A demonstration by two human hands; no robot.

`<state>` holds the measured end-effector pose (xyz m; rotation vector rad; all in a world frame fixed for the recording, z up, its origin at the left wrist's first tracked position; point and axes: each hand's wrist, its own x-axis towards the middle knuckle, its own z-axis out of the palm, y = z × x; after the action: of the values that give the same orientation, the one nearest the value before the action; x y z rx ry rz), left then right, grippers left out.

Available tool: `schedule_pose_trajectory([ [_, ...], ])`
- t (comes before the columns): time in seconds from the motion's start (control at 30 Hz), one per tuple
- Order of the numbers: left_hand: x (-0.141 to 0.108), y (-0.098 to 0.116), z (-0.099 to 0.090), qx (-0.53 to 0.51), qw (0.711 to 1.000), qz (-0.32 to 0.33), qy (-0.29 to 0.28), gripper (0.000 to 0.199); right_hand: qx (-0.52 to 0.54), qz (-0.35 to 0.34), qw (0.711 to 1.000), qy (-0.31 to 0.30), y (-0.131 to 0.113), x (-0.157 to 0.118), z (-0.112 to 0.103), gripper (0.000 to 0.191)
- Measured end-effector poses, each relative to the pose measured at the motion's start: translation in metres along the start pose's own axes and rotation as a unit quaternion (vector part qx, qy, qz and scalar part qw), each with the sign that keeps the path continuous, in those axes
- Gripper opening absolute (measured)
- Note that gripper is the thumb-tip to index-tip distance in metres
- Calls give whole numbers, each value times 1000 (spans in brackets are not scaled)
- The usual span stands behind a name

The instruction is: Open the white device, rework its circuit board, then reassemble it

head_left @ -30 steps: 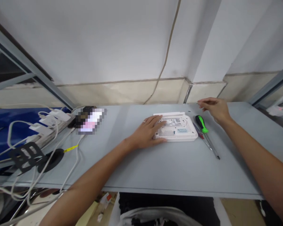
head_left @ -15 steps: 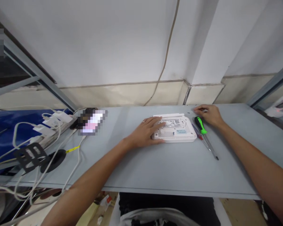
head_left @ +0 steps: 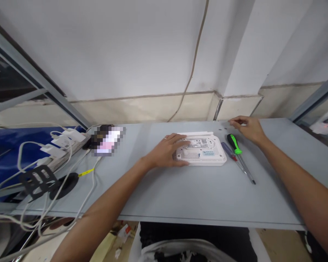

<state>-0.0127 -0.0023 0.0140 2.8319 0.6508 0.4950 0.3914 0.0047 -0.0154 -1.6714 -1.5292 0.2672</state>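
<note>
Head view: left hand lies on the white router, fingers spread flat, gripping nothing; right hand, fingers loosely curled and empty, sits above the green-handled screwdriver on the table.

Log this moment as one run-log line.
left hand flat on upturned router | right hand empty, near screwdriver

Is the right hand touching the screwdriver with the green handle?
Apart: in the head view, the right hand is beyond the green-handled screwdriver, and grey tabletop shows between them.
</note>
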Motion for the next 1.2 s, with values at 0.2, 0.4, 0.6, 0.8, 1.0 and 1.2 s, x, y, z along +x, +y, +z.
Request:
schedule_pose_trajectory([
  [0.2, -2, -11, -12, -21, 1000, -21, -9, 80, -183, -84, 970, -134, -52, -20, -17, 30],
  [0.4, -11, -41, -21, -81, 995, -39, -37, 71, -385, -118, 884, -239, -87, -47, 2, 45],
  [0.6, -11, -37, -33, -55, 998, -8, -30, 40, -128, -145, 941, -278, -84, -43, -1, 28],
  [0.8, 2, 4, -4, -39, 996, 73, 39, 42, 199, -58, 977, -58, -96, -40, -16, 40],
  [1.0, 4, 1, 15, 1, 998, 35, 50, 40, 140, -220, 965, 32, -107, -57, -14, 26],
  [1.2, 0, -11, 4, -33, 999, 8, 42, 37, 65, -363, 924, 100, -116, -68, -2, 27],
])
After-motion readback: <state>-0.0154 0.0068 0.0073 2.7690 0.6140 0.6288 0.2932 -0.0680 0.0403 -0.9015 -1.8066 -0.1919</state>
